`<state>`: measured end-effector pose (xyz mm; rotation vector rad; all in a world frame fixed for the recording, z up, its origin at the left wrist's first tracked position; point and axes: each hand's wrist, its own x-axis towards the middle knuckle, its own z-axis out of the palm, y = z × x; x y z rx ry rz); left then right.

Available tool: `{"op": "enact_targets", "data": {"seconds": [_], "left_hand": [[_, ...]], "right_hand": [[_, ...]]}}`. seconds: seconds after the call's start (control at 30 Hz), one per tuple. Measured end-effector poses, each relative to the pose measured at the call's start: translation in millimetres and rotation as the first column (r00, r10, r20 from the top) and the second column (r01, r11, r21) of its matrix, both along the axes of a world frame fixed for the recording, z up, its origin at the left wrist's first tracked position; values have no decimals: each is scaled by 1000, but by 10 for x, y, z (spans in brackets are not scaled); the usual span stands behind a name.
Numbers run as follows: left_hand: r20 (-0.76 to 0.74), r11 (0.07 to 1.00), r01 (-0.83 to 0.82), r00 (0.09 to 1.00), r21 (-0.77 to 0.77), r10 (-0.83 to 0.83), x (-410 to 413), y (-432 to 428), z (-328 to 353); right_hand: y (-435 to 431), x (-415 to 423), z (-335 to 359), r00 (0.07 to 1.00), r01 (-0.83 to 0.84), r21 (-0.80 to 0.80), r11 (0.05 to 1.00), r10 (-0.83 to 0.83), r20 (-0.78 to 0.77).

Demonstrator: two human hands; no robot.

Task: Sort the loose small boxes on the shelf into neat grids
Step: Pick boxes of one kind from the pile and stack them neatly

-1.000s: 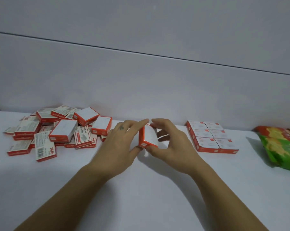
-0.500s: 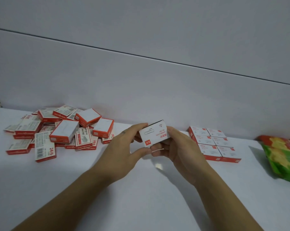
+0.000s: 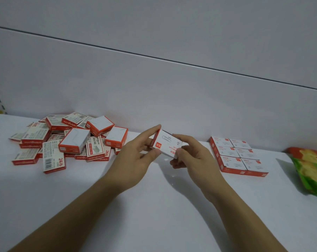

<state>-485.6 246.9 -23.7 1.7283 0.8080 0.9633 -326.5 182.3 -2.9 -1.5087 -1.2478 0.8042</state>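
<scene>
A small white and red box (image 3: 166, 144) is held above the white shelf (image 3: 154, 206) at the centre, its printed white face turned up towards me. My left hand (image 3: 135, 160) pinches its left end between forefinger and thumb. My right hand (image 3: 192, 159) grips its right end. A loose heap of red and white boxes (image 3: 66, 140) lies at the back left. At the back right, several matching boxes stand in a neat two-column grid (image 3: 237, 155).
A green and red snack bag (image 3: 310, 164) lies at the right edge, just right of the grid. The grey back wall (image 3: 154, 88) rises directly behind the heap and the grid.
The box has been turned in both hands from standing on edge to lying with its printed face up, and has shifted slightly right.
</scene>
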Motion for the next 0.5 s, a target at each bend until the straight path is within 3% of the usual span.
{"op": "enact_targets", "data": {"seconds": [0.17,0.33,0.43,0.5], "left_hand": [[210,987,15,978,-158,19,17,-55,49],[154,992,-64,985,-112,81,21,-77,52],[51,996,-73,996,49,70,26,-64,24],[37,996,-51,998,75,49,33,-70,9]], "right_hand": [[-22,11,-5,992,-78,-97,992,87,89],[-35,-54,-1,984,-108,-114,988,123,130],[-13,-39,-8,999,-10,-56,998,8,-38],[-24,-29,12,994,-43,-41,998,39,-102]]}}
